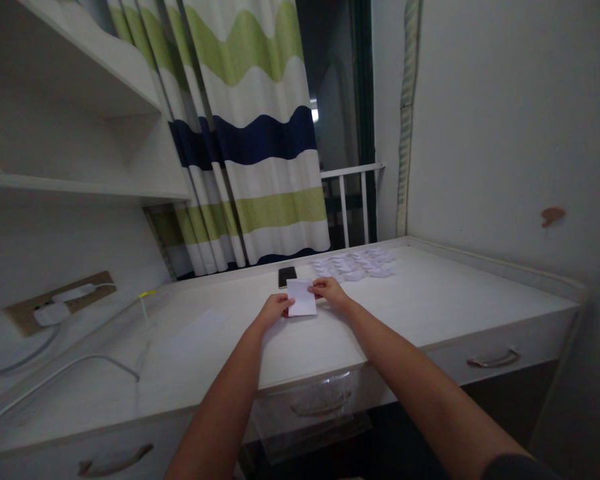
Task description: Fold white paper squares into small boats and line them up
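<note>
The left hand and the right hand close narrowly on opposite long edges of a small rectangular sheet of white paper, each pinching it between thumb and fingers. The sheet sits upright in the frame just above the centre, at or barely above the desktop; whether it touches the surface is hard to tell. It looks light, thin and soft, likely to crease or flutter, so it seems best held by its edges, as it is now.

Just beyond it lies a black smartphone, and to the upper right spreads a loose cluster of folded white paper pieces. Both rest on a white laminate desk with metal-handled drawers, one handle at lower right. A pale sheet of paper lies at the left of the desktop.

At left, a white charger sits in a wall-mounted socket strip, below a white shelf. A green, navy and white striped curtain hangs at upper centre, beside a white railing.
</note>
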Available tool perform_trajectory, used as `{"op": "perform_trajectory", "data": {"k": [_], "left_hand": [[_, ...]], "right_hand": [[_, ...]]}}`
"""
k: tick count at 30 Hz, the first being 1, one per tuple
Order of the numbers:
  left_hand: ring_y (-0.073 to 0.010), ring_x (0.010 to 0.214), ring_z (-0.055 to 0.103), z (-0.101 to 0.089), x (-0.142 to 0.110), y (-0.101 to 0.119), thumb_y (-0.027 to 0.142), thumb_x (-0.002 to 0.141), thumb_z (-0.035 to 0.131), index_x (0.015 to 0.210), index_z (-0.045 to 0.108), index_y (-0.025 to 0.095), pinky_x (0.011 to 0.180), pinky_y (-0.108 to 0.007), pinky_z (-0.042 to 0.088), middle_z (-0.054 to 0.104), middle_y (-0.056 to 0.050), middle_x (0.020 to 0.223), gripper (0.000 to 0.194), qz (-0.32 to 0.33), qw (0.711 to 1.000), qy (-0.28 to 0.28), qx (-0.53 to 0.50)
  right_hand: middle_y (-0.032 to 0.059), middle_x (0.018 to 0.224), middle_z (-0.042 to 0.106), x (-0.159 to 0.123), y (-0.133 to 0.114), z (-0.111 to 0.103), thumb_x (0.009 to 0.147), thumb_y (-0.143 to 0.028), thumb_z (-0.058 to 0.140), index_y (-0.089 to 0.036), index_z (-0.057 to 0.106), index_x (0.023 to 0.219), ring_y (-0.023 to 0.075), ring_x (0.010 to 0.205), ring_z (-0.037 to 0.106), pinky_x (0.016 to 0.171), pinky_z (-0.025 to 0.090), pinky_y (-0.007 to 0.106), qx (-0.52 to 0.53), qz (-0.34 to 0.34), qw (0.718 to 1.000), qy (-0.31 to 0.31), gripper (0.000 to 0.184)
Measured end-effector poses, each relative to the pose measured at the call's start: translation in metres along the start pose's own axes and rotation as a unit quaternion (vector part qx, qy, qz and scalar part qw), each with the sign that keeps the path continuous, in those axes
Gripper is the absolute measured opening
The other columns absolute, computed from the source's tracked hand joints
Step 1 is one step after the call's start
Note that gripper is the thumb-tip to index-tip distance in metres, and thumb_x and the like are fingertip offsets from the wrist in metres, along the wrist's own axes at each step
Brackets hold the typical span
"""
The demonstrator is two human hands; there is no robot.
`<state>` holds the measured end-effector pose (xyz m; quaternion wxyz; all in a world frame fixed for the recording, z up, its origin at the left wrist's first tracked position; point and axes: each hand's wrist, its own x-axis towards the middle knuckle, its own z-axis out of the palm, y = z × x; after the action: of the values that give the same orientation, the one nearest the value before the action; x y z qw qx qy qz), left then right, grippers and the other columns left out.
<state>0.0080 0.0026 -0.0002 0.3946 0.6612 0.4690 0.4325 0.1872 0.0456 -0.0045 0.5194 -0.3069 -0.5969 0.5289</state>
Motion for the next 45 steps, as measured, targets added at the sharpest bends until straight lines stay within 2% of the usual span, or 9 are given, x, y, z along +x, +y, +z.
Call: {"op": "perform_trajectory", "data": {"k": [10, 16, 22, 29, 45], "left_hand": [[-0.0068, 0.041, 0.038, -0.001, 0.002, -0.004, 0.043, 0.053, 0.064, 0.051, 0.051, 0.014, 0.044, -0.022, 0.030, 0.045, 0.004, 0.044, 0.032, 0.003, 1.000, -0.019, 0.006], [-0.0076, 0.043, 0.039, -0.002, 0.006, -0.010, 0.044, 0.053, 0.063, 0.051, 0.051, 0.014, 0.044, -0.022, 0.029, 0.046, 0.003, 0.045, 0.033, 0.002, 1.000, -0.011, 0.019], [-0.0072, 0.043, 0.039, -0.002, 0.008, -0.013, 0.044, 0.052, 0.063, 0.052, 0.052, 0.013, 0.044, -0.021, 0.029, 0.046, 0.003, 0.045, 0.032, 0.000, 1.000, -0.016, 0.012], [-0.0080, 0.044, 0.041, -0.001, 0.006, -0.010, 0.043, 0.051, 0.064, 0.055, 0.055, 0.012, 0.045, -0.022, 0.030, 0.048, 0.002, 0.047, 0.032, -0.012, 1.000, -0.012, -0.002], [-0.0068, 0.042, 0.038, -0.002, 0.005, -0.010, 0.040, 0.054, 0.062, 0.051, 0.051, 0.013, 0.046, -0.022, 0.029, 0.045, 0.004, 0.045, 0.030, -0.002, 1.000, -0.024, 0.013]], "right_hand": [[-0.0017, 0.056, 0.057, 0.001, -0.001, -0.001, 0.040, -0.026, 0.076, -0.013, 0.057, 0.060, 0.0096, 0.053, 0.053, 0.056, 0.047, 0.026, 0.020, -0.010, 0.999, 0.035, 0.030], [-0.0025, 0.053, 0.055, 0.004, 0.002, -0.002, 0.042, -0.028, 0.075, -0.013, 0.055, 0.055, 0.0099, 0.053, 0.052, 0.055, 0.047, 0.027, 0.003, -0.014, 1.000, 0.027, 0.028], [-0.0014, 0.055, 0.057, 0.003, 0.001, -0.002, 0.043, -0.028, 0.075, -0.013, 0.058, 0.058, 0.0105, 0.054, 0.054, 0.057, 0.048, 0.027, 0.009, -0.016, 0.999, 0.026, 0.027], [0.0006, 0.061, 0.062, 0.005, 0.000, -0.002, 0.045, -0.024, 0.075, -0.014, 0.060, 0.063, 0.0117, 0.057, 0.056, 0.059, 0.049, 0.029, 0.035, -0.025, 0.997, 0.071, 0.026], [0.0015, 0.058, 0.063, 0.006, 0.002, -0.003, 0.043, -0.028, 0.075, -0.013, 0.062, 0.060, 0.0123, 0.055, 0.057, 0.058, 0.049, 0.029, 0.043, -0.040, 0.997, 0.055, 0.026]]}}
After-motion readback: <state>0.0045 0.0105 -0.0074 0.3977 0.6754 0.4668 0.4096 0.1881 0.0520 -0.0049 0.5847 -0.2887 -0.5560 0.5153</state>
